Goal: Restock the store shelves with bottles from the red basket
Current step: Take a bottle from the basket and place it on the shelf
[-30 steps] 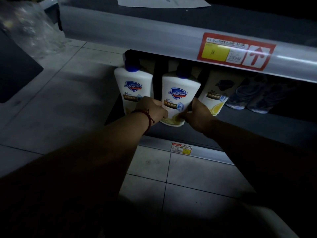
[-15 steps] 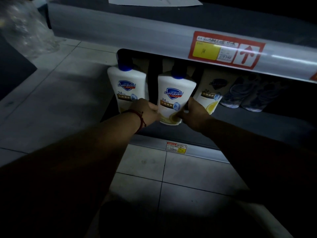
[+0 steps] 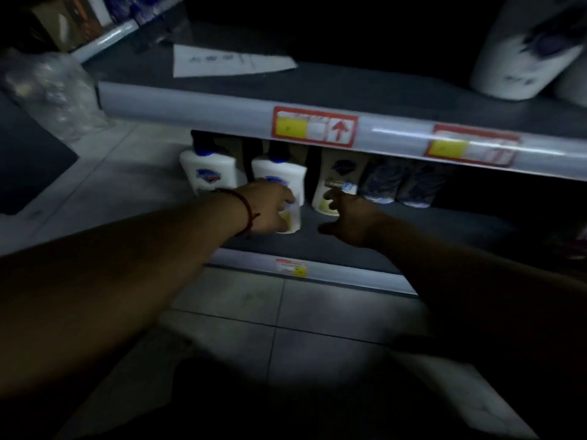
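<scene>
Middle bottle (image 3: 286,171) of the row stood upright at the front of the bottom shelf (image 3: 428,236), between the left bottle (image 3: 206,173) and the right bottle (image 3: 332,182). The left hand (image 3: 270,208) had its fingers curled round the middle bottle's lower part, and a red cord (image 3: 247,212) circled that wrist. The right hand (image 3: 352,217) lay just in front of the right bottle, fingers spread and loose, holding nothing — whether a fingertip touched it could not be told. Above, the upper shelf's rail (image 3: 190,106) bore a red price tag (image 3: 314,126) — and a sheet of paper (image 3: 222,60) lay on top of that shelf.
</scene>
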{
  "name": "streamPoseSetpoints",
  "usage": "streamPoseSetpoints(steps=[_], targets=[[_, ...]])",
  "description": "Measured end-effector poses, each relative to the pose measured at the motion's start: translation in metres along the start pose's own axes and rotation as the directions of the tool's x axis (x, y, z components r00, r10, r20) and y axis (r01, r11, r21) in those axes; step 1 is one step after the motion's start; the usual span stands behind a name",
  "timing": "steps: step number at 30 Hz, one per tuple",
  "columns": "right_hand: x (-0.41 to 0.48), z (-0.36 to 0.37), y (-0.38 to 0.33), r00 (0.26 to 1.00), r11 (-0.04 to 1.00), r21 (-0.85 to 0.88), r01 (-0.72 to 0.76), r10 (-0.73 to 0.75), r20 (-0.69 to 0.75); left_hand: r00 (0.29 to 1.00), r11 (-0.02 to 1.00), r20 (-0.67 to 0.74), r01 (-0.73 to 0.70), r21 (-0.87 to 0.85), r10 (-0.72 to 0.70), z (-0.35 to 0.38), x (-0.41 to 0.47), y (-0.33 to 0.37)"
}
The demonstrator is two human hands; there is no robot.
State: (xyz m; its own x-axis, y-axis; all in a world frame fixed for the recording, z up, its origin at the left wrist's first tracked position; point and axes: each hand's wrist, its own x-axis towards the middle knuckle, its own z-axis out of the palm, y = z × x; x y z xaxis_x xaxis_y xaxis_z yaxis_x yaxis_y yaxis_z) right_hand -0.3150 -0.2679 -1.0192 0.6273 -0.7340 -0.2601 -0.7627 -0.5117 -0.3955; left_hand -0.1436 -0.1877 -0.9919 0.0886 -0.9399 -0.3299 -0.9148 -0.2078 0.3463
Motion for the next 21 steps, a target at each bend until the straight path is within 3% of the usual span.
streamPoseSetpoints(steps=[8,21], targets=[[-0.103,-0.094,0.075,0.992,0.997,-0.07,0.015,-0.023,-0.122,0.994,0.998,-0.094,-0.061,-0.003,0.061,-0.017,-0.029,0.125],[-0.261,-0.158,0.235,0.942,0.972,0.117,-0.205,0.228,-0.246,0.944,0.926,-0.053,-0.306,0.221,0.324,0.018,-0.023,0.359]])
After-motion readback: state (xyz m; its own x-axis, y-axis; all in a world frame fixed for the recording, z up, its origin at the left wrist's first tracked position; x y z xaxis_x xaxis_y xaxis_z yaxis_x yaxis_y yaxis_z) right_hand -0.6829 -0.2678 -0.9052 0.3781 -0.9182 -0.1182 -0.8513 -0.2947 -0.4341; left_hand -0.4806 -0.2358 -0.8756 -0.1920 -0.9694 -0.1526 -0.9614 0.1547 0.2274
